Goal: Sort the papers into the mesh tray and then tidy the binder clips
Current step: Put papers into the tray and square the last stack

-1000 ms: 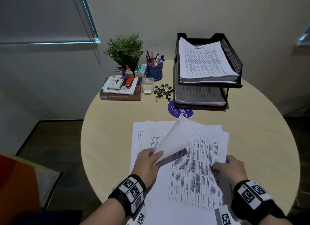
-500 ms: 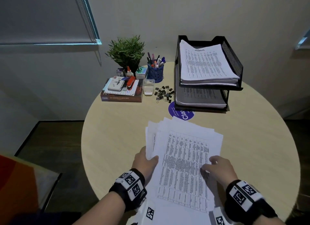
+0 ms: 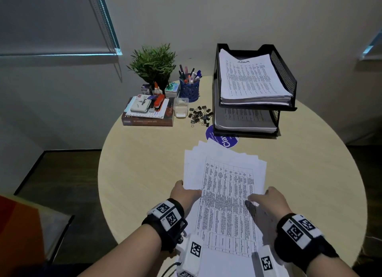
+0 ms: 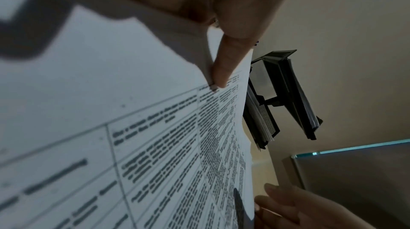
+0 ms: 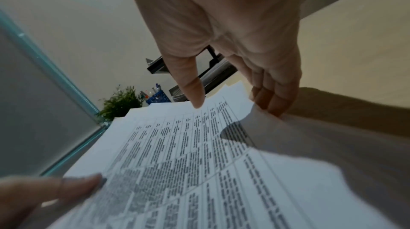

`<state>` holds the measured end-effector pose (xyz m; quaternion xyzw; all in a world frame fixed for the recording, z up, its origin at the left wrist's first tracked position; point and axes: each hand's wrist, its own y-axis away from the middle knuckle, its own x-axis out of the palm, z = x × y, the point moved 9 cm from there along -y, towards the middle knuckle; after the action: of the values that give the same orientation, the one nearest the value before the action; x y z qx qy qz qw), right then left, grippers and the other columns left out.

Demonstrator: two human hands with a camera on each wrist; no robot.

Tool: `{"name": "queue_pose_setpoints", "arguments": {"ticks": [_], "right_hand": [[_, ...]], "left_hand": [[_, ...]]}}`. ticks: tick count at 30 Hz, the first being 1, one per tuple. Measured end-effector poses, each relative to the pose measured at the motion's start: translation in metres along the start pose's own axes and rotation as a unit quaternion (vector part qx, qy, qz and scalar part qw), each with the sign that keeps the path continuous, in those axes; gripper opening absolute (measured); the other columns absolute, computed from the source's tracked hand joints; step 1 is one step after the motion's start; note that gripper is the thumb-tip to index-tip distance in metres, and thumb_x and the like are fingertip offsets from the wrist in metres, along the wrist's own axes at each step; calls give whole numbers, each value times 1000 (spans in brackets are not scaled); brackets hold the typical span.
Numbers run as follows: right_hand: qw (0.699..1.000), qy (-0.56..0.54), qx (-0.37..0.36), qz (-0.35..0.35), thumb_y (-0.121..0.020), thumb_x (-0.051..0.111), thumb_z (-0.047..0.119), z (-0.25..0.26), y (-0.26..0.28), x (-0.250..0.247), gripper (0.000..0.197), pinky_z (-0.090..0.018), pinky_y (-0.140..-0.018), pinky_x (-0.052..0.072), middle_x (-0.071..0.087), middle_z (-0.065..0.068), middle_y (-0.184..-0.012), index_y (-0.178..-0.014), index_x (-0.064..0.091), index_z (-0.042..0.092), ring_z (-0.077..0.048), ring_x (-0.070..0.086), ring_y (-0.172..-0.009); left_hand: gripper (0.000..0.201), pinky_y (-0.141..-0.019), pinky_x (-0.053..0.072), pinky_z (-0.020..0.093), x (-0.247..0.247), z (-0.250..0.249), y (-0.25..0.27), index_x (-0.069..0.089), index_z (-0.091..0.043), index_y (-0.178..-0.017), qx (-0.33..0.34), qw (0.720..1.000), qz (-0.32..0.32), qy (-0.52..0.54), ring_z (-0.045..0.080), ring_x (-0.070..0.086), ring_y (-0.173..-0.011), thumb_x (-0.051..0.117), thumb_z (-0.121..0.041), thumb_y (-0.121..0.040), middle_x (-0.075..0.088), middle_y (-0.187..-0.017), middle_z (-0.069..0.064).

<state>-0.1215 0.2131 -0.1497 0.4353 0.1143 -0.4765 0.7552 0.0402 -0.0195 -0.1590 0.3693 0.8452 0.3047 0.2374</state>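
Note:
A fanned stack of printed papers point(image 3: 226, 185) lies at the near side of the round table point(image 3: 140, 169). My left hand point(image 3: 186, 191) grips its left edge, thumb point(image 4: 219, 69) on the top sheet. My right hand point(image 3: 260, 196) grips the right edge, thumb point(image 5: 193, 90) on top and fingers point(image 5: 272, 97) curled round the side. The black two-tier mesh tray point(image 3: 286, 80) stands at the back right with paper stacks in both tiers. A loose pile of black binder clips point(image 3: 200, 115) lies just left of the tray.
At the back left are a potted plant point(image 3: 153, 64), a blue pen cup point(image 3: 189, 88), a small clear box point(image 3: 181, 109) and a book point(image 3: 147, 121) with a stapler and pads on top. A purple round sticker point(image 3: 226, 139) lies before the tray. An orange seat point(image 3: 20, 225) is lower left.
The spread sheets, one of them folded over by my left hand, have been drawn together into a narrower stack. Both hands now grip its side edges.

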Motion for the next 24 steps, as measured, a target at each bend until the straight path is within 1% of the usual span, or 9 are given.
{"name": "queue_pose_setpoints", "arguments": {"ticks": [3,5,7,11,13,15,18,20,24], "right_hand": [[997,-81,3,13,-79,70,14,-6,-5,2,35,-29,-55,22,33,-5,-68,-69,37,8,-20,34,-60],[991,-130,8,37,-80,69,7,-10,-6,4,29,-30,-59,26,42,-9,-66,-64,45,3,-23,41,-61],[978,-204,6,52,-81,69,4,-8,-1,3,10,-31,-67,40,59,-13,-82,-81,61,-1,-24,54,-73],[949,-300,-14,93,-80,73,12,1,4,5,49,-36,-90,48,61,-9,-121,-124,53,3,-25,61,-109],[925,-345,-39,154,-84,66,6,22,16,8,39,-34,-88,50,69,-10,-116,-121,58,3,-23,67,-102],[910,-371,-86,165,-85,61,2,52,29,-4,26,-30,-80,56,71,-12,-110,-111,64,1,-21,71,-94],[885,-399,-192,144,-70,75,12,105,50,-39,34,-27,-71,58,73,-11,-101,-101,67,2,-23,71,-89],[877,-396,-252,102,-54,84,24,133,64,-60,45,-32,-70,57,74,-8,-88,-91,67,4,-23,71,-82],[858,-405,-315,15,-68,75,11,157,78,-85,26,-20,-67,56,74,9,-83,-92,67,14,-7,69,-79]], "left_hand": [[40,-96,45,33,8,2,-2,54,-2,-119,-2,1000,24,-8,23,57,-106,68,-2,-81,61,-114,9],[41,-90,45,27,8,0,-1,55,6,-119,1,1000,16,-26,26,59,-102,68,0,-81,63,-115,17],[39,-89,46,27,6,-7,2,55,7,-118,14,999,25,-23,25,60,-99,67,-1,-82,63,-115,17],[40,-87,51,36,2,-38,13,57,1,-123,78,989,114,54,29,63,-103,65,-1,-84,67,-113,14],[35,-76,55,31,-1,-63,22,58,-2,-119,120,978,148,87,26,65,-96,61,3,-84,68,-109,14],[36,-70,56,24,-11,-94,34,57,0,-117,175,966,146,125,22,66,-88,61,7,-82,69,-103,13],[36,-69,58,27,-32,-143,52,61,2,-109,247,945,110,183,23,68,-83,67,8,-74,70,-96,12],[38,-78,56,34,-41,-172,66,65,-1,-99,304,932,87,179,27,66,-87,79,-3,-64,70,-93,11],[49,-86,54,32,-41,-196,83,67,-18,-91,374,912,83,148,16,68,-93,82,-33,-45,74,-89,-3]]}}
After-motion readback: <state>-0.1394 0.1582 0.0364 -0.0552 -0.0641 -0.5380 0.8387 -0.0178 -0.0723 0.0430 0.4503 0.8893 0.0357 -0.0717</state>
